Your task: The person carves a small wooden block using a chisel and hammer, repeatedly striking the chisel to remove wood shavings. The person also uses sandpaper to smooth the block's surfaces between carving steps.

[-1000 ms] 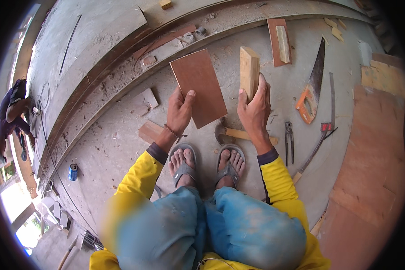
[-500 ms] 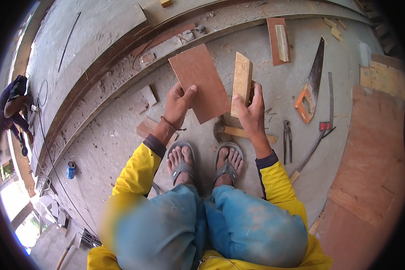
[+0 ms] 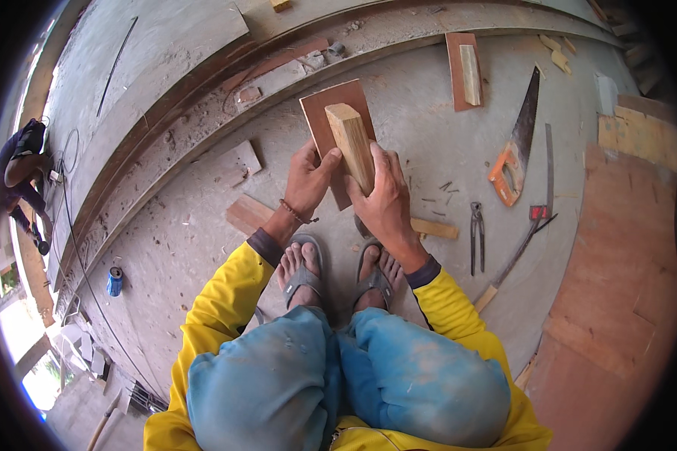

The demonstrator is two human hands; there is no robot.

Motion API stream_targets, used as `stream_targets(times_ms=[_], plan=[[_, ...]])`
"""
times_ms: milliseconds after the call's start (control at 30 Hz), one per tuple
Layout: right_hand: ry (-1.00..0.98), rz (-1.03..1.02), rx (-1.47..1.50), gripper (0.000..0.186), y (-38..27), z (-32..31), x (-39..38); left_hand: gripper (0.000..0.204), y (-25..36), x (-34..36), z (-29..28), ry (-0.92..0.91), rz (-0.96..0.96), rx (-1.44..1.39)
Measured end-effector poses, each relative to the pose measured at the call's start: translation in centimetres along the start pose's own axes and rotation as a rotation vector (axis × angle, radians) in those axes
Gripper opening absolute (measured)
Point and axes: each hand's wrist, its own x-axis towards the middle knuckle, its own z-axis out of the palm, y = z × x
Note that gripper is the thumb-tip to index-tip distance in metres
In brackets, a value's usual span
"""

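My left hand [image 3: 305,180] grips a reddish plywood rectangle [image 3: 316,110] by its lower left, thumb on its face. My right hand [image 3: 380,195] holds a pale wood block [image 3: 344,128] upright against that face, near its right part. Below my hands a hammer [image 3: 436,229] lies partly hidden on the concrete. To the right are scattered nails [image 3: 445,186], black pincers [image 3: 477,240], an orange-handled saw [image 3: 508,173] and a long metal tool with a red part [image 3: 538,213].
A person [image 3: 24,177] works at the far left near cables. A concrete ledge [image 3: 188,135] curves across the back. A blue can [image 3: 114,283] stands at left. Plywood sheets [image 3: 602,248] lie along the right. Another plywood piece with a strip on it [image 3: 465,72] lies at the back.
My right hand has moved left, bringing the wood block from beside the plywood piece onto its face. My left hand has shifted slightly right, and the plywood now stands behind the block.
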Motion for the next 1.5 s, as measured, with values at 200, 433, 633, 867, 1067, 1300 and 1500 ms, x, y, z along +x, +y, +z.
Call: stream_targets(times_ms=[200,433,633,867,1067,1300,1500], plan=[[0.017,-0.040,-0.027,0.075,-1.0,-0.5,0.2,0.031,-0.7,0.0,-0.3,-0.003,-0.109,-0.210],[-0.043,-0.096,0.093,0.079,-0.2,-0.9,0.0,0.033,-0.9,0.4,-0.8,0.049,-0.138,-0.242],[-0.055,-0.020,0.155,0.071,1.1,-0.3,-0.2,0.031,-1.8,1.1,-1.5,0.052,0.018,0.014],[-0.262,0.251,0.463,0.071,2.4,-1.5,1.1,0.032,1.1,1.4,-0.9,0.017,0.145,0.450],[-0.163,0.226,0.388,0.067,3.1,-0.5,0.8,0.028,0.8,1.6,-0.6,0.030,0.132,0.463],[-0.042,0.125,0.260,0.062,1.6,-0.7,0.3,0.026,1.7,0.8,-0.1,0.040,0.089,0.380],[-0.064,0.008,0.016,0.060,1.0,-1.6,0.7,0.029,-0.3,1.2,-0.8,0.087,0.146,0.262]])
